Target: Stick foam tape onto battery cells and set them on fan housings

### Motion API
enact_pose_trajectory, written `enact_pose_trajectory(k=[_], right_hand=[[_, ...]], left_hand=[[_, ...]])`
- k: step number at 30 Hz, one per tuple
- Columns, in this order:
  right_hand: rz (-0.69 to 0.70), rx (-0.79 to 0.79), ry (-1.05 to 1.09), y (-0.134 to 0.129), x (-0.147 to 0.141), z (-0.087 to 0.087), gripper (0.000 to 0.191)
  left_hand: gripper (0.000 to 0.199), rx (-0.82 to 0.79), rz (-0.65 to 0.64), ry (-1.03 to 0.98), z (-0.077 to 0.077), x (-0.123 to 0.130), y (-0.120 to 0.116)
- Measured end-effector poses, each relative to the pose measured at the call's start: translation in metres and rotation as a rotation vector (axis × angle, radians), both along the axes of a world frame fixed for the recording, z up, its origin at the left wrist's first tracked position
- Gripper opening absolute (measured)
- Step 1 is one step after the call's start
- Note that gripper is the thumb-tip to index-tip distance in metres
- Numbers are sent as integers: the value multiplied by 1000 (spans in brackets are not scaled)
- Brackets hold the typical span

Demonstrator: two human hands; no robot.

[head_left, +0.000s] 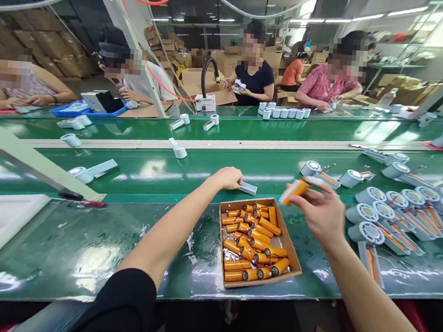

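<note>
My left hand (228,178) reaches over the green conveyor with its fingers closed round a pale grey device; only the open handle (248,188) shows, poking out to the right. In my right hand (323,212), an orange cylindrical battery (295,191) with a whitish side is pinched between thumb and fingers, held above the belt. Between my forearms sits a shallow cardboard box (297,266), holding several orange batteries (261,243) with thin wires. To the right, pale round-headed devices (365,232) stand in a group, several with orange batteries in their open handles.
A white foam tray (13,221) lies at the left, beside a slanted post (41,157). More pale devices rest along the green belt (144,172). Across the line, co-workers sit at the far bench, with a row of pale round parts (283,112) before them.
</note>
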State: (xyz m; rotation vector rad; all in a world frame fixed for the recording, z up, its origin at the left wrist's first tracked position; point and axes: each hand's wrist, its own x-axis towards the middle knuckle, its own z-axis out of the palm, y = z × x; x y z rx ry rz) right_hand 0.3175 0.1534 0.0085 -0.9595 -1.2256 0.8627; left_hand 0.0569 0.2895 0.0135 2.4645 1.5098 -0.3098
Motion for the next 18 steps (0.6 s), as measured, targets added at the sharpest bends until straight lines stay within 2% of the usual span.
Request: enact_pose_trajectory(k=[2, 4, 7, 9, 12, 18], right_hand=[[142, -20, -284, 47, -22, -1, 49], [222, -13, -619, 88, -43, -7, 39], [296, 37, -909, 123, -64, -17, 30], [322, 66, -1003, 129, -68, -21, 28], [319, 100, -1139, 122, -65, -19, 28], [278, 104, -1341, 103, -64, -10, 32]], left_hand=[[24, -15, -19, -52, 8, -6, 7], [28, 15, -10, -95, 12, -10, 7], [29, 82, 56, -119, 6, -8, 3], [29, 104, 97, -123, 0, -4, 4], [29, 96, 132, -131, -7, 1, 9], [30, 74, 167, -156, -9, 5, 17]])
